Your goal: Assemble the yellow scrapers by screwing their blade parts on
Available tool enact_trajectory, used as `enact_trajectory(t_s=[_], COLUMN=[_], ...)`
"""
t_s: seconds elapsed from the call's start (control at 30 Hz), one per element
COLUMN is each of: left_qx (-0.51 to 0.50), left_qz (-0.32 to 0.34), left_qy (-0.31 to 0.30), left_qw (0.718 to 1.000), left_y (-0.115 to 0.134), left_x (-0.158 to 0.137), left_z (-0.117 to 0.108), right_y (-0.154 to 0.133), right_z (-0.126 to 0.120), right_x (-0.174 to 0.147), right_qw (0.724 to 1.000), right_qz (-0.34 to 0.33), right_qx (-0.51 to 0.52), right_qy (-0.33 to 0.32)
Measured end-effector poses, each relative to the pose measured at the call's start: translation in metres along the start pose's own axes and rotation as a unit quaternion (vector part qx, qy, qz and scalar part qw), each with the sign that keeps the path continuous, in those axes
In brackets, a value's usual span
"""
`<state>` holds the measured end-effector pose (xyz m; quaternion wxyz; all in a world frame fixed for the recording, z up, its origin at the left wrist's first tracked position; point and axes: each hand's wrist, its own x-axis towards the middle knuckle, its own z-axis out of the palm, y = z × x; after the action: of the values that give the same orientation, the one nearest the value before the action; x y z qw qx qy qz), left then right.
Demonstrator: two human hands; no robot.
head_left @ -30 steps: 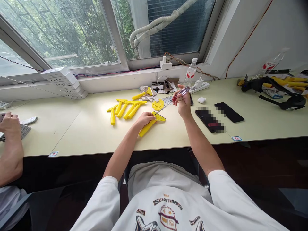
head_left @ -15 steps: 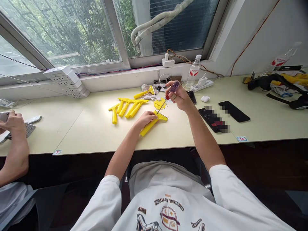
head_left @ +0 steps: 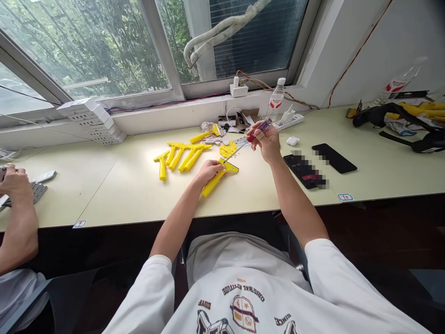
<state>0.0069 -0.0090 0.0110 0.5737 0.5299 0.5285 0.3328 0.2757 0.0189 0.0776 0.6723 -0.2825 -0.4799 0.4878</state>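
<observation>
My left hand (head_left: 209, 172) is closed on a yellow scraper (head_left: 212, 184) that lies on the table, its wide head pointing up and right. In my right hand (head_left: 267, 141) is a screwdriver (head_left: 255, 135) with a purple and red handle. The screwdriver's shaft slants down to the left, its tip at the scraper's head near my left fingertips. Whether a screw sits under the tip is too small to tell. Beyond the hands lie flat yellow pieces (head_left: 227, 148) with small bits beside them. Several yellow scraper handles (head_left: 187, 157) rest in a row to the left.
Another yellow scraper (head_left: 205, 134) lies on pale gloves at the back. A water bottle (head_left: 276, 101) and a power strip (head_left: 291, 121) stand by the wall. Two phones (head_left: 333, 157) and a white earbud case (head_left: 292, 141) lie to the right. A co-worker's arm (head_left: 19, 208) is at far left.
My right hand has swung a little to the right and down, so the screwdriver leans flatter. The left hand keeps hold of the scraper. The whole view has shifted slightly.
</observation>
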Motion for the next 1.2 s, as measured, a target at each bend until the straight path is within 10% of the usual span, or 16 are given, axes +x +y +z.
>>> enact_trajectory(t_s=[0.53, 0.97, 1.2], left_qx=[0.011, 0.026, 0.033], left_qz=[0.001, -0.003, 0.006], left_qy=[0.006, 0.023, 0.019], left_qw=[1.000, 0.999, 0.999], left_y=[-0.005, 0.000, -0.002], left_x=[0.004, 0.001, 0.004], left_z=[-0.001, -0.001, 0.000], right_y=[0.014, 0.022, 0.041], right_z=[-0.003, 0.021, 0.029], right_x=[0.003, -0.011, -0.011], right_qw=[0.978, 0.969, 0.978], right_qz=[-0.172, -0.175, -0.180], right_qx=[-0.103, -0.131, -0.104], right_qy=[-0.062, -0.117, -0.018])
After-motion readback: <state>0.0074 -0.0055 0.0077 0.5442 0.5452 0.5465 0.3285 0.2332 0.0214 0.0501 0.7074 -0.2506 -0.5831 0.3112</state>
